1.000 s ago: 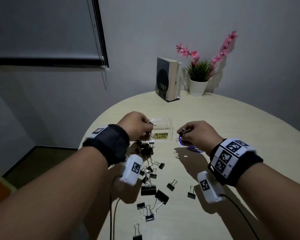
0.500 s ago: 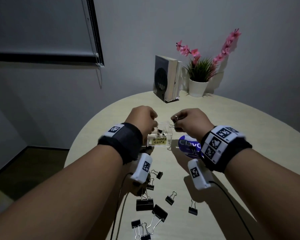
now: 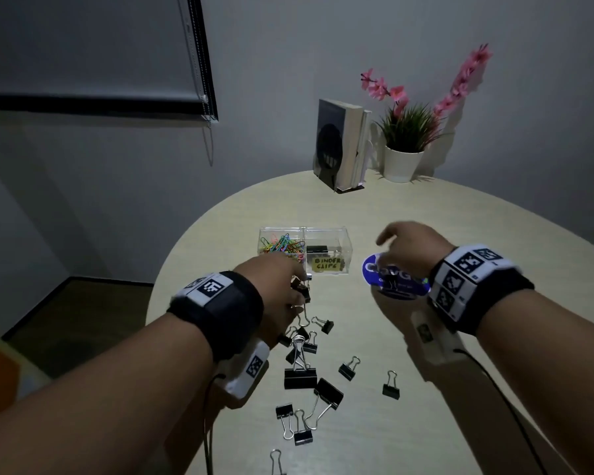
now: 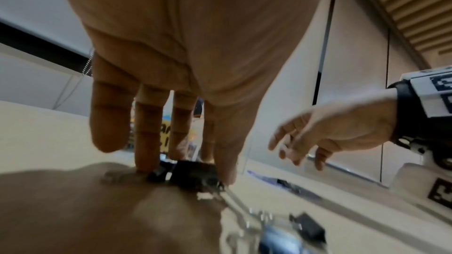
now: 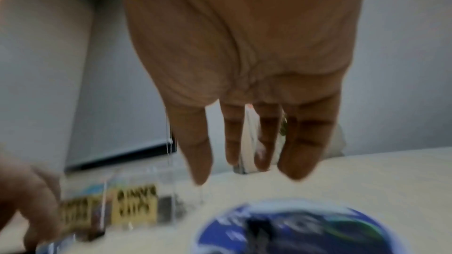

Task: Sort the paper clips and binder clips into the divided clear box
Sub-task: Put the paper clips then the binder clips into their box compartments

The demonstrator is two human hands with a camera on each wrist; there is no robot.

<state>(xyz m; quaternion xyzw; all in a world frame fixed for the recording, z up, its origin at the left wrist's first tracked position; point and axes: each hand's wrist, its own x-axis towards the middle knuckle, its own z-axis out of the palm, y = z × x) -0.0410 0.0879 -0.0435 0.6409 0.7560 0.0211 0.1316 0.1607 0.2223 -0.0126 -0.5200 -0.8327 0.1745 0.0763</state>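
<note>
The divided clear box [image 3: 346, 250] stands mid-table. Its left half holds coloured paper clips [image 3: 282, 245]. The right half, with a yellow label [image 3: 324, 264], holds a black binder clip [image 3: 316, 249]. My left hand [image 3: 288, 289] is down just in front of the box. In the left wrist view its straight fingers [image 4: 144, 142] and thumb stand on either side of a black binder clip [image 4: 193, 171] on the table and touch it. My right hand [image 3: 405, 248] hovers with relaxed, empty fingers [image 5: 195, 152] over a blue round disc [image 3: 374, 272]. More black binder clips [image 3: 300, 377] lie scattered nearer to me.
A small clip [image 3: 393, 286] lies on the blue disc. Upright books [image 3: 336, 145] and a potted plant with pink flowers [image 3: 403, 156] stand at the table's far edge. Wrist-camera cables [image 3: 208, 423] hang by my forearms. The table edge [image 3: 158, 289] curves away on the left.
Both hands have left the box. The left hand dropped down to the clips in front of it. The right hand opened and drew back over the blue disc.
</note>
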